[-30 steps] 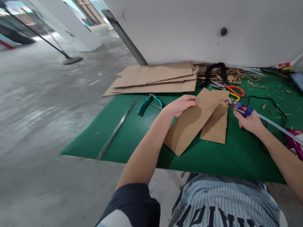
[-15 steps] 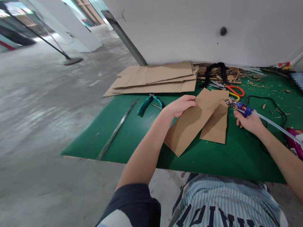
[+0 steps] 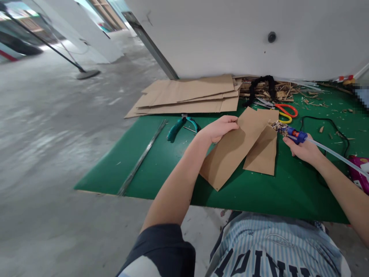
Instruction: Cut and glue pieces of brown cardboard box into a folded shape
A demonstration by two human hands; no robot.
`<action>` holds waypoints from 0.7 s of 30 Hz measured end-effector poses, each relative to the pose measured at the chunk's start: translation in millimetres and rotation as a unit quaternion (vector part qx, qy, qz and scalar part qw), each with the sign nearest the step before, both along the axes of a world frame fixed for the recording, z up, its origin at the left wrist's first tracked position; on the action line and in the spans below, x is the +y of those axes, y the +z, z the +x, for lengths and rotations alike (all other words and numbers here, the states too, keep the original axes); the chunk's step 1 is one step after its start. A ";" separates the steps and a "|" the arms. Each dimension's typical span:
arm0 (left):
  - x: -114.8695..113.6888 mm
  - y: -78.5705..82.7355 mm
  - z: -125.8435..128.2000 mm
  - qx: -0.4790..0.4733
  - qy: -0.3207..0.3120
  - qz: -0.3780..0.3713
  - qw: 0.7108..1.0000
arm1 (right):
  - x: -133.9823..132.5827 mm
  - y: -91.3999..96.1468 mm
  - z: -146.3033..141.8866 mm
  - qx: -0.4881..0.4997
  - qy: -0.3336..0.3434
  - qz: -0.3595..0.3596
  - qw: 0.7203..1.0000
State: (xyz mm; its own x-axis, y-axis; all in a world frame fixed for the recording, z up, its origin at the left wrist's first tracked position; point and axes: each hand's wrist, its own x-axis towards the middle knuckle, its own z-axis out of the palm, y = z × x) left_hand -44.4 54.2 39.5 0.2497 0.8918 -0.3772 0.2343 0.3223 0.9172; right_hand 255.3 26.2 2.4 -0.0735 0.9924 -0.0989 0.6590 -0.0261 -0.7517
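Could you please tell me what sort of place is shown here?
Probably a workshop or craft area: the right hand holds what looks like a glue gun, teal-handled pliers lie on the green tabletop, and a cardboard stack lies behind them.

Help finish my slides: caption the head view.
Left hand holds brown cardboard, right hand a blue glue gun, over a green table.

L hand (image 3: 220, 129) pinching, R hand (image 3: 308, 149) curled; arms fwd
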 end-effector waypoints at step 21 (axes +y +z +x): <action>-0.4 -0.6 -0.3 -0.006 0.001 -0.003 1.000 | 2.3 -6.8 1.0 0.041 0.012 0.002 0.999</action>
